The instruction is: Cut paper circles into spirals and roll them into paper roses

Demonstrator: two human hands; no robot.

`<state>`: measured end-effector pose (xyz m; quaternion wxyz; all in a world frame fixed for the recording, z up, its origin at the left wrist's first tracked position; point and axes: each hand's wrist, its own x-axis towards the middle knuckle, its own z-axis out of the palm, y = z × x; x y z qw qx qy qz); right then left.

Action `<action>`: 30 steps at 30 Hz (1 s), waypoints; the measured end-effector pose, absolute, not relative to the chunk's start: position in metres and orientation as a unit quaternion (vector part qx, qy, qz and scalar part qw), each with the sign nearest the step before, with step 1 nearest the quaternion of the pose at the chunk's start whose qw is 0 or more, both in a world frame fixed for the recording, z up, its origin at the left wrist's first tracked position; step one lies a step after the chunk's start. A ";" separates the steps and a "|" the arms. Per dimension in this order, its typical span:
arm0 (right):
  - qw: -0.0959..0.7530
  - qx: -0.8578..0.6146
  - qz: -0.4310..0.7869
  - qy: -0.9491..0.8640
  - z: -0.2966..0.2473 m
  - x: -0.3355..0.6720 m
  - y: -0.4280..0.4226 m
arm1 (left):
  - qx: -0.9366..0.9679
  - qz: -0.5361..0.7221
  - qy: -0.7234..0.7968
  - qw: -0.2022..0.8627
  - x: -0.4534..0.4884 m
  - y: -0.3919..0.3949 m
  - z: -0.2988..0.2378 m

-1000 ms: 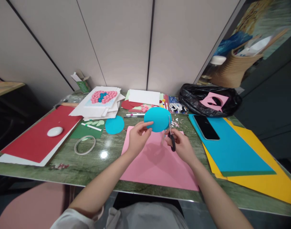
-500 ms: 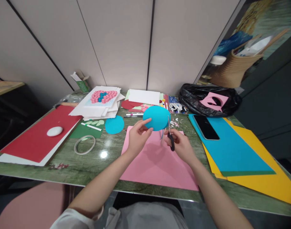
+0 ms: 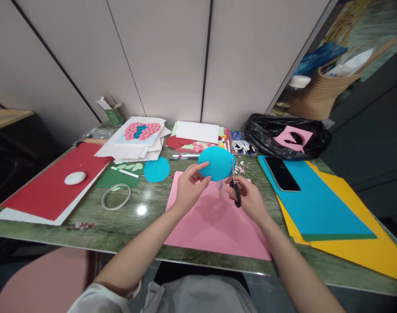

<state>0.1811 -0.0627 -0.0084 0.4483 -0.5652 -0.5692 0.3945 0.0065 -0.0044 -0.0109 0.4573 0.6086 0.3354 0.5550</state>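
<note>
My left hand (image 3: 192,184) pinches the lower left edge of a blue paper oval (image 3: 217,163), held up above the table. In my right hand (image 3: 249,198) is a pair of scissors with black handles (image 3: 238,194); the blades point up at the oval's right edge. How far the blades are apart is too small to tell. A thin curled strip of blue paper (image 3: 221,184) hangs below the oval, by the scissors. Underneath both hands lies a pink paper sheet (image 3: 214,226). Another blue paper oval (image 3: 157,169) rests on the table to the left.
Left are a roll of tape (image 3: 116,197), a red sheet (image 3: 51,191) with a white oval object (image 3: 75,178), and stacked white papers (image 3: 120,150). Right, a phone (image 3: 282,174) lies on blue paper (image 3: 319,204). Behind it sits a black plastic bag (image 3: 260,139) with pink paper scraps.
The blue oval and both hands have shifted slightly to the right. The scissors have turned a little, with their blades still at the oval's right edge.
</note>
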 end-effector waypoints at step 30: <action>0.420 -0.564 0.408 -0.583 0.001 0.191 -0.063 | 0.617 0.557 0.360 0.423 0.002 -0.002 -0.010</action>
